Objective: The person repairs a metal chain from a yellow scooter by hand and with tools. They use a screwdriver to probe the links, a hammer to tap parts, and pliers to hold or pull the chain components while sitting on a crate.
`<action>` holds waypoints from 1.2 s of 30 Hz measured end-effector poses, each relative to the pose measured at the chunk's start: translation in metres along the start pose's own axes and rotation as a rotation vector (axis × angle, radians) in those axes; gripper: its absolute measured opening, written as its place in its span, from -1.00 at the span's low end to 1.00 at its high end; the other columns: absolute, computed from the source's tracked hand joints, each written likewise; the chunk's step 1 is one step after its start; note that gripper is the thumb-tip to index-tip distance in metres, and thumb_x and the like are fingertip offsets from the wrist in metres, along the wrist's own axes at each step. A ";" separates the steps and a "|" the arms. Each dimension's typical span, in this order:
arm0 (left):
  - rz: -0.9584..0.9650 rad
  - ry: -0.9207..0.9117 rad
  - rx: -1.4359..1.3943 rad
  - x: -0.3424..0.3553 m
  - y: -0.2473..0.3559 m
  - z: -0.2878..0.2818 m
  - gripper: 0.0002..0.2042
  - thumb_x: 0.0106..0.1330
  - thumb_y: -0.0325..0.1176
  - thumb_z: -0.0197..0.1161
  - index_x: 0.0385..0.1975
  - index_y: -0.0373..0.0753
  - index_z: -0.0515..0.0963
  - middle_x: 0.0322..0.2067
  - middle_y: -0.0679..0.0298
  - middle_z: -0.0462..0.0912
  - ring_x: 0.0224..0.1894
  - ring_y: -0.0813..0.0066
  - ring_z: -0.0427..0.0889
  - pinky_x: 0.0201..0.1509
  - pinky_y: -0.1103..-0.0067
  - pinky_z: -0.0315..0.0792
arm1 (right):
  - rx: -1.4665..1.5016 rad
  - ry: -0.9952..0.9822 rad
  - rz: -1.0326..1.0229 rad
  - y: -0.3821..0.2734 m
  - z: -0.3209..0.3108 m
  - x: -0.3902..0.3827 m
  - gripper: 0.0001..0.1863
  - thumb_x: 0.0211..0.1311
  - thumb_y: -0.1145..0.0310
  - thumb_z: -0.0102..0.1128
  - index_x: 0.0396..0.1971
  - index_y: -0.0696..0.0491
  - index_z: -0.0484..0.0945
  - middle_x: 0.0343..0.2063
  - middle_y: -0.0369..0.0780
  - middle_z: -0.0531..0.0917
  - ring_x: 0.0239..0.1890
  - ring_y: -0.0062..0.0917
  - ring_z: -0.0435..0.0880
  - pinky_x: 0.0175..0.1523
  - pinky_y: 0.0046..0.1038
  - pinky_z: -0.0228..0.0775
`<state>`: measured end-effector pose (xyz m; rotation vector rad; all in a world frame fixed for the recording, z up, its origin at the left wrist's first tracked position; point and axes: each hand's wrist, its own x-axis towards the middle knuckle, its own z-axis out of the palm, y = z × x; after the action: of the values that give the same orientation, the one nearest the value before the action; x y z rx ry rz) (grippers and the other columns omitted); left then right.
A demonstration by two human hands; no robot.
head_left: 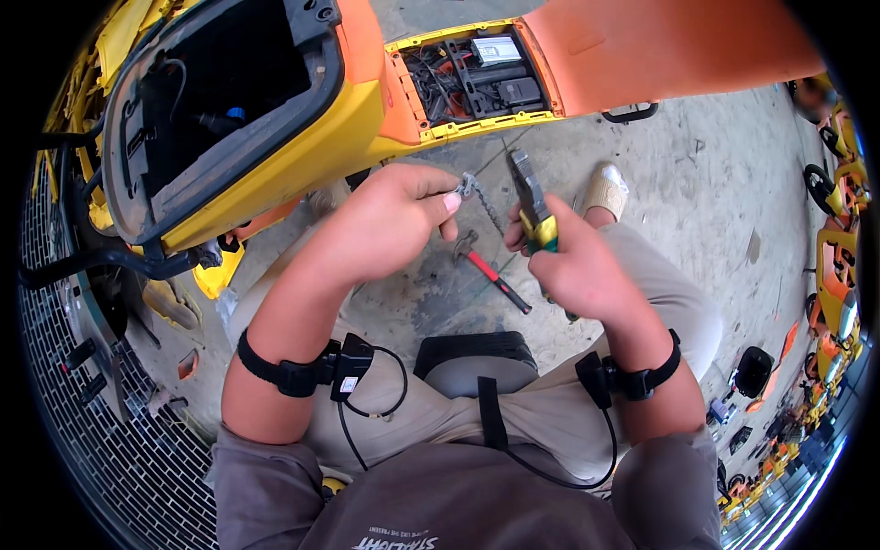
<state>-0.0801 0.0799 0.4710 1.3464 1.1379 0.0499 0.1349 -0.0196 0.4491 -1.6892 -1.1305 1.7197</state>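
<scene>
My left hand (403, 215) pinches one end of a thin dark twisted wire (488, 203) between thumb and forefinger. A small grey looped piece of the wire sticks out at the fingertips. The wire runs down to the right, toward the fingers of my right hand (579, 266). That hand is closed around pliers (529, 183) with yellow and green handles, their jaws pointing up and away from me. Whether the right fingers also grip the wire's lower end cannot be made out. A hammer (490, 275) with a red and black handle lies on the floor below both hands.
Ahead stands a yellow and orange vehicle body (367, 119) with an open bay of wiring and boxes (477, 78) and a large dark opening on the left. An orange panel (669, 50) extends right. Orange and yellow vehicles (839, 266) line the right side.
</scene>
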 end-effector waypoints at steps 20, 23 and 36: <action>-0.027 0.079 -0.376 0.017 0.001 0.033 -0.60 0.50 -0.38 0.11 0.23 -0.49 0.37 -0.26 0.21 0.67 -0.47 0.59 0.60 -0.48 0.65 0.46 | -0.282 0.079 -0.007 0.023 0.014 0.006 -0.33 0.08 0.66 -0.04 0.30 0.25 0.23 0.08 0.05 0.59 0.12 -0.10 0.60 0.19 -0.32 0.41; -0.024 0.086 -0.419 0.017 0.003 0.031 -0.61 0.48 -0.37 0.15 0.19 -0.47 0.40 -0.20 0.18 0.68 -0.37 0.57 0.63 -0.43 0.68 0.45 | -0.294 0.098 0.008 0.020 0.014 0.007 -0.34 0.08 0.66 -0.04 0.29 0.25 0.23 0.08 0.04 0.59 0.11 -0.12 0.61 0.16 -0.32 0.44; 0.375 0.332 -0.016 0.017 -0.013 0.035 -0.76 0.39 -0.46 0.23 -0.01 -0.37 0.63 -0.25 0.13 0.67 -0.23 0.35 0.65 -0.13 0.50 0.50 | 0.118 -0.141 0.111 0.008 0.003 0.004 -0.38 0.04 0.65 -0.02 0.22 0.19 0.35 -0.02 -0.14 0.64 -0.01 -0.46 0.61 -0.01 -0.44 0.50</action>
<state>-0.0560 0.0610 0.4441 1.5596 1.1382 0.5714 0.1329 -0.0219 0.4397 -1.6071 -0.9895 1.9611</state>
